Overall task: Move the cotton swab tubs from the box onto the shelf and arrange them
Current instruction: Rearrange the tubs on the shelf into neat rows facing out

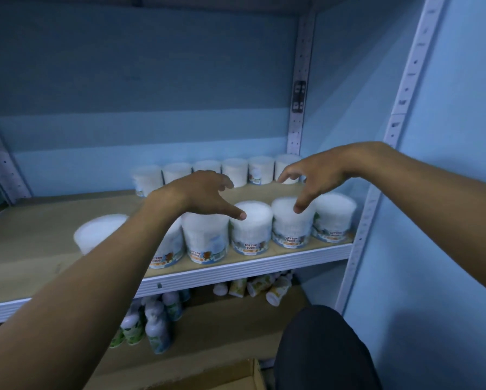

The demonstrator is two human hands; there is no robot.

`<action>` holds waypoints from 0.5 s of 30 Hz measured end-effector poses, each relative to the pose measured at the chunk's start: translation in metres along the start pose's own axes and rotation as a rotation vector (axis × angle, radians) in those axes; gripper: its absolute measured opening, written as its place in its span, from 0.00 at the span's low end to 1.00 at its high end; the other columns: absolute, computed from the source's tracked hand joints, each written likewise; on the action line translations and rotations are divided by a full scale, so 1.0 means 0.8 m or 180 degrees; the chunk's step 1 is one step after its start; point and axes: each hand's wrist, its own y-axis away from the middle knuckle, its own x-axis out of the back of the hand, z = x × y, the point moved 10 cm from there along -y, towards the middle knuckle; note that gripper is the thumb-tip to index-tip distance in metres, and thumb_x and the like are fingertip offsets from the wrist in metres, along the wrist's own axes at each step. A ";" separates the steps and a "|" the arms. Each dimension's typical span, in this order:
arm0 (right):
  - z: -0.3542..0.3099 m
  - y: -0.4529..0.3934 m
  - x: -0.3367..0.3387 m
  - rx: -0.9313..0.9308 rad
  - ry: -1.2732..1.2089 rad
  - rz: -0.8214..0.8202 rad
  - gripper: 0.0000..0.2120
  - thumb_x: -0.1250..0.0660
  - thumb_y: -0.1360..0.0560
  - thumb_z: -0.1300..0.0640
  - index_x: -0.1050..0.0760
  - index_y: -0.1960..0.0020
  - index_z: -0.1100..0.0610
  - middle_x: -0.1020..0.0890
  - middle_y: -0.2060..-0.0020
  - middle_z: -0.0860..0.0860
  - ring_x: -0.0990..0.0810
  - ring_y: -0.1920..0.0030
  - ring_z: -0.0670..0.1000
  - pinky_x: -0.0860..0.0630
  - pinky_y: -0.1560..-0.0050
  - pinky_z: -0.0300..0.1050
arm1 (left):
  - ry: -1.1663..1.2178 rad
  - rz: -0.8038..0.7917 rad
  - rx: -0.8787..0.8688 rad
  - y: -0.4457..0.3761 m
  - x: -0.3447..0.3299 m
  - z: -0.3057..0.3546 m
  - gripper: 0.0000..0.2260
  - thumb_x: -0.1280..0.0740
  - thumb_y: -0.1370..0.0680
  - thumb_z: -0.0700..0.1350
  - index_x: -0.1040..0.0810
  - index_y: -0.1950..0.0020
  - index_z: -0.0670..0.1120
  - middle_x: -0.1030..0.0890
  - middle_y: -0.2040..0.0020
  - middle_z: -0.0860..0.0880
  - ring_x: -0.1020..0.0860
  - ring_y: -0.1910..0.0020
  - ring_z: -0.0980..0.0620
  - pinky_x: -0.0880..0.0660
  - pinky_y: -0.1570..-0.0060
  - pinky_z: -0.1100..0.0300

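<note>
Now: cotton swab tubs [251, 230] upright on shelf [39, 249], front row along edge, second row [233, 171] against back wall; clear tubs packed with white swabs, "COTTON BUDS" bear labels at base. Box [236, 375] corner low in view, contents unseen. Left hand [199, 192] and right hand [312, 178] hover above front row, fingers spread wide, holding nothing. Bottles [154, 319] on lower shelf.

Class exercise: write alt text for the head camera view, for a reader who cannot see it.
Two bare hands, left and right, hover open above a front row of cotton swab tubs on a shelf; a second row lines the back wall.
</note>
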 end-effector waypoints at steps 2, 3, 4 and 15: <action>0.019 0.002 -0.005 -0.0075 0.0023 -0.0024 0.40 0.25 0.30 0.39 0.39 0.23 0.42 0.33 0.25 0.47 0.30 0.29 0.51 0.34 0.30 0.49 | -0.0007 -0.0028 -0.0090 -0.011 -0.006 0.021 0.38 0.26 0.34 0.68 0.29 0.28 0.55 0.26 0.32 0.55 0.28 0.33 0.52 0.30 0.34 0.55; 0.026 0.003 -0.006 -0.0104 0.0036 -0.0030 0.41 0.25 0.30 0.40 0.39 0.23 0.42 0.33 0.25 0.48 0.30 0.29 0.51 0.34 0.29 0.49 | -0.0015 -0.0043 -0.0139 -0.017 -0.010 0.030 0.38 0.26 0.34 0.67 0.29 0.28 0.54 0.26 0.31 0.55 0.28 0.33 0.52 0.30 0.34 0.55; 0.034 0.002 -0.009 -0.0138 0.0045 -0.0039 0.41 0.24 0.31 0.40 0.39 0.23 0.43 0.33 0.25 0.48 0.30 0.29 0.52 0.34 0.29 0.49 | -0.0033 -0.0053 -0.0188 -0.022 -0.013 0.040 0.38 0.26 0.33 0.66 0.30 0.27 0.54 0.26 0.30 0.54 0.28 0.33 0.52 0.31 0.34 0.56; 0.105 -0.028 -0.044 -0.0566 0.0172 -0.0063 0.46 0.24 0.33 0.37 0.42 0.22 0.45 0.33 0.25 0.48 0.32 0.28 0.53 0.34 0.29 0.51 | -0.0264 -0.0226 -0.0592 -0.086 -0.050 0.130 0.43 0.27 0.33 0.68 0.36 0.23 0.54 0.34 0.24 0.53 0.34 0.26 0.50 0.35 0.29 0.53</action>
